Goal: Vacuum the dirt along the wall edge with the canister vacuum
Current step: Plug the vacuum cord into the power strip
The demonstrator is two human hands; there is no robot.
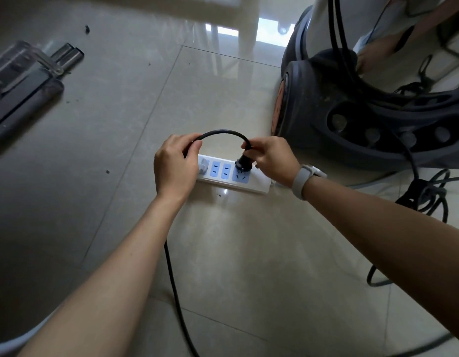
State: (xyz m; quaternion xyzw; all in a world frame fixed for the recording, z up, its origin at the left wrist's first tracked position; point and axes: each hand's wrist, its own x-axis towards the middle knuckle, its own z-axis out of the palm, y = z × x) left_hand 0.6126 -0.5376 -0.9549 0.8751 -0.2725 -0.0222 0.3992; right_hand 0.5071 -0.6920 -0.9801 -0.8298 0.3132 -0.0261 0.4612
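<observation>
Mid-frame: right hand [270, 157] pinches plug [242, 163] over power strip [233, 177], left hand [174, 161] grips cord [220, 132] for slack, likely to power vacuum [352, 112].

I am reaching both bare forearms forward and downward from the bottom of the frame, converging toward the centre. My left hand [175, 163] is curling its fingers around a loop of thin black rubber power cord [220, 132], knuckles turned upward, wrist bent slightly inward. My right hand [270, 161] is pinching the round black moulded plug [242, 163] at the cord's end between thumb and fingertips, its prongs pointing downward. My right wrist is wearing a pale grey watch band [301, 181]. The two hands are sitting near each other, level, not touching.
</observation>
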